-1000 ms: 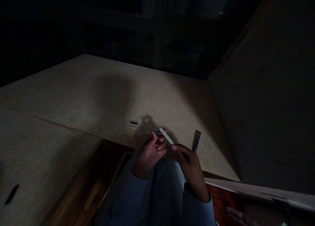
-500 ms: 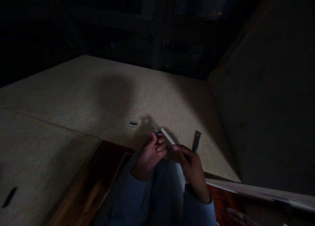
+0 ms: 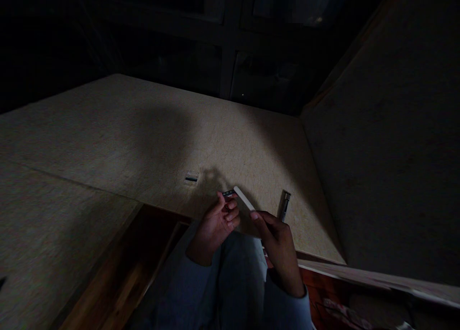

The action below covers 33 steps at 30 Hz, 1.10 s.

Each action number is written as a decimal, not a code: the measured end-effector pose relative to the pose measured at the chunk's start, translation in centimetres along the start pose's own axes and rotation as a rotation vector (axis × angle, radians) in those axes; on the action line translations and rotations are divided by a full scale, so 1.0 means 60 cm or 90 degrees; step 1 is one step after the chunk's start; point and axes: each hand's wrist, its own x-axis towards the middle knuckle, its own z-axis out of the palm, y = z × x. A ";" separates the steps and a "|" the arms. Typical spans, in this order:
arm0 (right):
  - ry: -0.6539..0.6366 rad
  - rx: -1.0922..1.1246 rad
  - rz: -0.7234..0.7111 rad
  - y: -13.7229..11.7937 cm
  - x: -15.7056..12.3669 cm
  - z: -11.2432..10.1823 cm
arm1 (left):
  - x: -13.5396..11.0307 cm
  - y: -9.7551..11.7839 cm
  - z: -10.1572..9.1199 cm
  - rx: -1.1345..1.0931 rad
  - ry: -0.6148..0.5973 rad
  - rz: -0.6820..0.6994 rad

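We are clamping the right hand (image 3: pixel 278 236) on the near end of a white stick (image 3: pixel 244 198), thumb against fingers. With the left hand (image 3: pixel 217 219) we are pinching a dark strip (image 3: pixel 228 193) between thumb and fingertips, the other fingers curling below.

We are holding the stick in the air between the two hands, above the near side of the desk (image 3: pixel 223 128). Its long axis is running diagonally, the free end pointing forward and left, toward the strip. The strip is lying nearly side to side, its right end meeting the stick's tip in our view; we cannot tell whether they are touching.

The desk's near edge is passing beneath the hands, in front of the legs (image 3: pixel 240 272). Ahead, a broad stretch of desk is giving us room up to the far edge. A clear case (image 3: pixel 191 178) is resting forward and left of the left hand, and a dark tool (image 3: pixel 285 206) is lying just beyond the right hand, pointing away from us. Farther right, an upright panel (image 3: pixel 388 143) is bounding that side.
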 end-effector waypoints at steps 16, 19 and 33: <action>0.002 0.010 0.018 0.003 0.000 -0.001 | -0.001 -0.004 -0.001 0.003 -0.016 0.006; -0.028 0.028 -0.007 -0.004 -0.003 0.002 | -0.001 -0.004 0.000 0.005 0.009 0.007; -0.030 0.026 -0.006 0.004 0.003 0.004 | -0.001 -0.002 0.001 -0.002 0.002 0.006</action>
